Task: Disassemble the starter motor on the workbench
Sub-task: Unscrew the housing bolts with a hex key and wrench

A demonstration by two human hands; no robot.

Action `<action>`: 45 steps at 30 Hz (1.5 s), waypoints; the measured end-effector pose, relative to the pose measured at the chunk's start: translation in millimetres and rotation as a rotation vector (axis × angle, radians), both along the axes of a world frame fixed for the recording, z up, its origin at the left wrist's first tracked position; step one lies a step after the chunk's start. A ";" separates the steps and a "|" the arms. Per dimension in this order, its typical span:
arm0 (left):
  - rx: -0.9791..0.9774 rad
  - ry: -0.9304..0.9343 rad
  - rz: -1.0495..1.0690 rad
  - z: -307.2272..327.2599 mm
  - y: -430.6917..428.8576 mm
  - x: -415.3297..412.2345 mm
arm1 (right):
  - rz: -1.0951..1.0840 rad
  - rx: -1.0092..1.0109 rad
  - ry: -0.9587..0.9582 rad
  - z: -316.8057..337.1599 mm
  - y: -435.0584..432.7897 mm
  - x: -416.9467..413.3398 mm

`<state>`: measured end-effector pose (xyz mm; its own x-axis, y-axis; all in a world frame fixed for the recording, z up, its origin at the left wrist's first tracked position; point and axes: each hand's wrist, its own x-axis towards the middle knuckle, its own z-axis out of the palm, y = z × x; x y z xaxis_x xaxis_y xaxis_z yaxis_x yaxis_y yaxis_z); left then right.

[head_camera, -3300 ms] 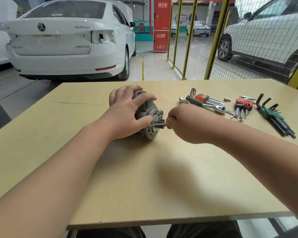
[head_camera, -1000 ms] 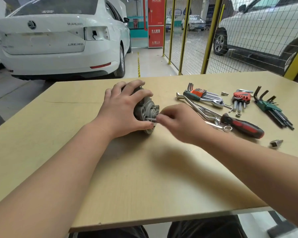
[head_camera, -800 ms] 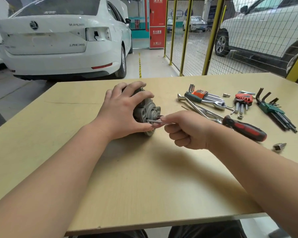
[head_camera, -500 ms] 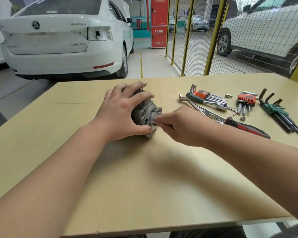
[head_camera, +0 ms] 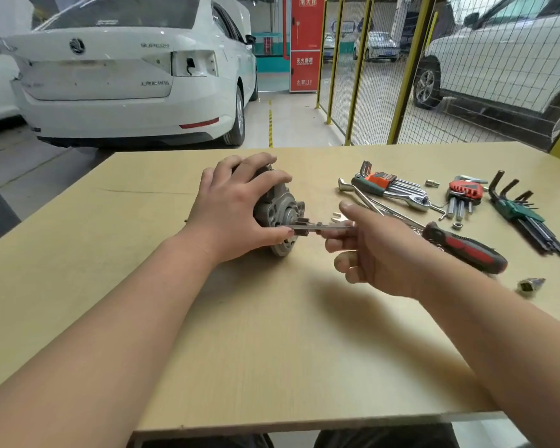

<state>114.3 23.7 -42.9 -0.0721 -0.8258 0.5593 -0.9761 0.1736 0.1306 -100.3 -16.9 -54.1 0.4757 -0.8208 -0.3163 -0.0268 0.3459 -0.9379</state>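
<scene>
A grey metal starter motor point(head_camera: 283, 215) lies on its side in the middle of the wooden workbench point(head_camera: 272, 350), its flanged end facing right. My left hand point(head_camera: 236, 208) grips it from above and the left, thumb under the flange. My right hand point(head_camera: 369, 250) pinches a slim silver wrench point(head_camera: 317, 226) between thumb and fingers. The wrench runs level, and its left tip reaches the motor's end face by the small pinion gear. My left hand hides most of the motor body.
To the right lie a ratchet handle with red-black grip point(head_camera: 463, 247), long silver spanners point(head_camera: 369, 202), three hex key sets point(head_camera: 388, 185) point(head_camera: 464, 197) point(head_camera: 524, 215), a loose socket point(head_camera: 530, 284) and small nuts point(head_camera: 431, 183). A white car and yellow mesh fence stand beyond the bench.
My right hand has drawn back to the right, so more of the wrench shaft shows between it and the motor. My left hand stays on the motor.
</scene>
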 end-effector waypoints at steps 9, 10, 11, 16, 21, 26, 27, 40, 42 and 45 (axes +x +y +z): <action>0.084 -0.180 0.174 -1.7 -14.9 -3.3 | 0.177 -0.409 0.350 9.6 -41.4 1.3; 0.108 -0.201 0.180 -0.4 -19.3 -0.8 | 0.184 -0.430 0.370 11.1 -46.8 2.3; 0.133 -0.206 0.180 2.2 -24.2 2.5 | 0.192 -0.447 0.387 12.2 -52.1 4.8; 0.334 -0.131 0.163 31.1 -59.0 21.2 | 0.119 -0.424 0.369 24.4 -75.9 28.9; 0.596 0.085 0.148 58.1 -95.8 34.1 | -0.017 -0.408 0.403 41.8 -103.6 51.8; 0.604 0.153 0.050 57.7 -100.8 43.1 | -0.002 -0.400 0.453 43.6 -107.5 52.7; 0.604 0.162 0.032 58.0 -98.4 42.8 | 0.025 -0.409 0.451 44.3 -104.5 49.1; 0.377 0.441 -0.069 33.3 -60.3 34.3 | -0.071 -0.561 0.412 45.2 -79.7 37.0; 0.169 0.445 -0.044 20.7 -52.9 28.8 | -0.061 -0.527 0.413 45.1 -83.3 37.8; 0.073 0.302 0.046 8.7 -45.9 19.5 | -0.013 -0.478 0.448 43.9 -88.0 36.2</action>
